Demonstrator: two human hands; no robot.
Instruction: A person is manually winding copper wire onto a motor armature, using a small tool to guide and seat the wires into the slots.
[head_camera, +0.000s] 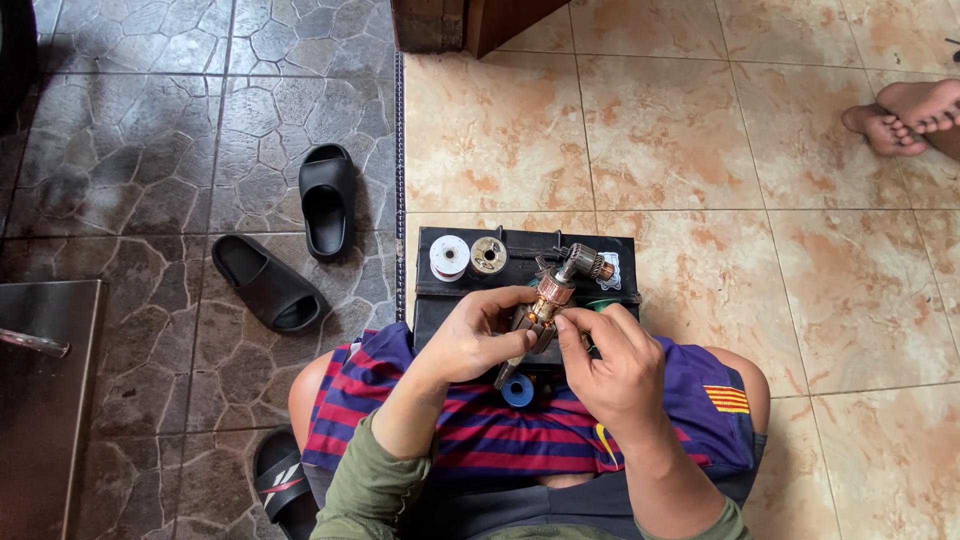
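Currently both hands are on a motor armature (553, 292), held up over the lap just in front of a black box (520, 262). Left hand (470, 335) is curled around the lower part of the armature from the left, fingers closed on it, thumb up near the copper section. Right hand (612, 365) comes in from the right, fingertips pinched against the copper commutator area at mid-shaft; whether it grips the armature itself or something thin on it, I cannot tell. Armature sits tilted, geared top end pointing up and right over the box, lower shaft end running down and left between the two hands. So the part lies between both hands, touching both, left below and beside it, right just beside it. On top of the box: a white spool (449, 256) and a tan spool (488, 255) side by side at the left end. A blue round piece (517, 391) rests on the striped shorts (500, 425) just below the hands. Something green peeks out behind the right hand, too hidden to identify. Floor is dark stone on the left, beige tile (700, 150) on the right. Two black slides (327, 198) lie on the stone, well apart from the hands. Another person's bare feet (900, 115) show at the top right edge.
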